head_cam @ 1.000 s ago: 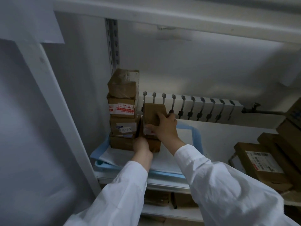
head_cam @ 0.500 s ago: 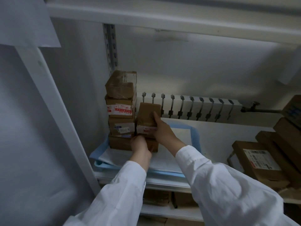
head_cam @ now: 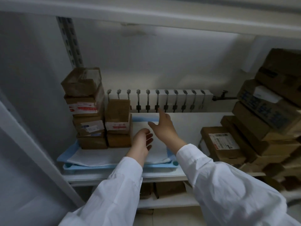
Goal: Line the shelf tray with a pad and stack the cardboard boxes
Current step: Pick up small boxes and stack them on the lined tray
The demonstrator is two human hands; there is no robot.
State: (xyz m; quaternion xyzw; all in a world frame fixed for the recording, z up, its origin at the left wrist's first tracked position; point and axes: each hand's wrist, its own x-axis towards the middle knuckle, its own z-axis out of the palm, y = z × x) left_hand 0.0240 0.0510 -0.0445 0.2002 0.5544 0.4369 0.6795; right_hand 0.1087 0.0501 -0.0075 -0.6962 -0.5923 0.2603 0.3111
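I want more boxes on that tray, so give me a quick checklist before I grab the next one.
1. Left hand empty: ok.
2. Right hand empty: ok.
3. White absorbent pad with blue edge lies in the pale blue plastic tray: ok.
4. Bare pad beside the short stack of two brown cardboard boxes: ok.
5. Tall stack of four brown cardboard boxes straight: not ok, top box skewed.
6. More brown cardboard boxes waiting at the right: ok.

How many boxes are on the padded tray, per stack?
Tall stack, left: 4 boxes
Short stack, beside it: 2 boxes
Total on the pad: 6 boxes
Both hands are empty.
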